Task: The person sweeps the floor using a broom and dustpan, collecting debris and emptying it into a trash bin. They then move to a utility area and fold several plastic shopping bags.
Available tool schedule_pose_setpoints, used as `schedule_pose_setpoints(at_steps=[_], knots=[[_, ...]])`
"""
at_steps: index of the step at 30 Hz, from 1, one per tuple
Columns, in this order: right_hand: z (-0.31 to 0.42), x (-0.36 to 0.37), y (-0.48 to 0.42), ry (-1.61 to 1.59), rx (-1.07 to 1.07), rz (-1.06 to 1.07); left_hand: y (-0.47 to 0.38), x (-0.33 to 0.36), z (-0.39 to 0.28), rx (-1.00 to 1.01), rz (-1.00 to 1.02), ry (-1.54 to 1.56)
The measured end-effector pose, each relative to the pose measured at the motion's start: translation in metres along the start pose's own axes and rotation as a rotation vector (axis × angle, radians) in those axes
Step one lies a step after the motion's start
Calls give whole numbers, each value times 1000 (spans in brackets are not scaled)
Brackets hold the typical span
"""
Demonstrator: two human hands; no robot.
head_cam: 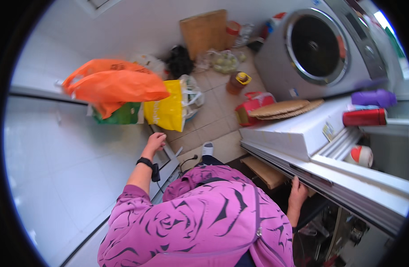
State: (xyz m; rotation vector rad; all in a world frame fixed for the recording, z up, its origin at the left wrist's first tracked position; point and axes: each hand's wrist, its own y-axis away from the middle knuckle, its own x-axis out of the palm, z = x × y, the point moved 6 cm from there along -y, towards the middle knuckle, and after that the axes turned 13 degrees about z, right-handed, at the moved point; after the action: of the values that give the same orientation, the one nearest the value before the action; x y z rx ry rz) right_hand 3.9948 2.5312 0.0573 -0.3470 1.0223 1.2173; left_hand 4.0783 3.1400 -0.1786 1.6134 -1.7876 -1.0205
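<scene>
My left hand (pixel 156 143) is held out with its fingers curled in, and nothing shows in it. It is just below a yellow bag (pixel 164 108) and beside a glossy white panel (pixel 81 157). On the right, my right hand (pixel 298 192) rests at the metal-edged door frame (pixel 271 159), near a dark recessed handle (pixel 311 174). Its thumb lies against the edge, and the other fingers are partly hidden. An orange plastic bag (pixel 114 81) hangs above a green bag (pixel 119 112) at left. My foot in a white slipper (pixel 207 149) stands on the threshold.
A front-loading washing machine (pixel 271 63) stands far right. On the tiled floor are a bottle of brown liquid (pixel 237 85), a red bag (pixel 253 106) and a bag of green produce (pixel 225 63). Woven round mats (pixel 284 108) lie by the white ledge (pixel 278 135). A black plug (pixel 194 157) lies near my foot.
</scene>
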Motion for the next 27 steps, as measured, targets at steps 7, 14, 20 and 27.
schedule_pose_setpoints(at_steps=[7,14,20,27], knots=[[-5,4,-1,-37,-27,-37,13,31,28,-120,128,-86],[-7,2,-1,7,22,-31,7,-7,7,-25,-13,-55],[-19,3,-6,80,-36,-44,87,-91,-155,784,-1032,-467],[-28,4,-8,20,73,33,122,-140,-289,485,-1200,-1467]])
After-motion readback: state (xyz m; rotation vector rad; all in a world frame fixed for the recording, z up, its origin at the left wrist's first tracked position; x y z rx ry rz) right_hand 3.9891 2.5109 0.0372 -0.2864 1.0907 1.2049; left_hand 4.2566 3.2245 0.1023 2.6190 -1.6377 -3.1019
